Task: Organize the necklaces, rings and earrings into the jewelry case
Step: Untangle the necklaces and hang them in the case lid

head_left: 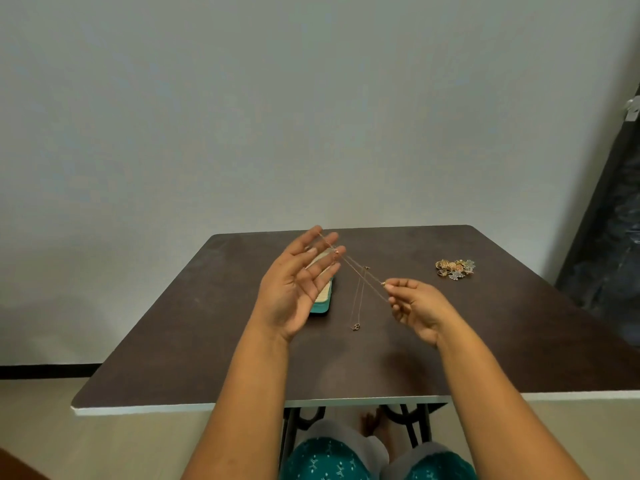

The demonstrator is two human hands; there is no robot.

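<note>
While my left hand (294, 289) is raised palm-up over the bench (194, 327) with its fingers (322, 252) spread and nearly straight, a thin gold necklace (360, 275) runs across those fingertips and stretches down to the right, taut in the air. At the other end my right hand (415, 306) pinches the chain between thumb and forefinger, with the remaining fingers curled loosely beneath. From the middle of that stretched line a loop of chain hangs down, and a small pendant (355, 327) sits at its lowest point, close to the dark brown surface; whether it touches the bench or hangs just above it, I cannot tell. Whether this is one necklace doubled over or two tangled together is also too fine to make out. Behind my left hand lies the jewelry case (322, 303), teal on the outside with a pale lining, mostly hidden by my palm and fingers, so its compartments are out of sight. Far off to the right, well apart from both hands and from the case, a small heap of rings and earrings (455, 269) rests on the bench, gold pieces mixed with a few bluish ones, too small to tell apart. Both forearms reach in from the near edge of the bench, and below that edge show my knees in teal patterned fabric (329, 459).
</note>
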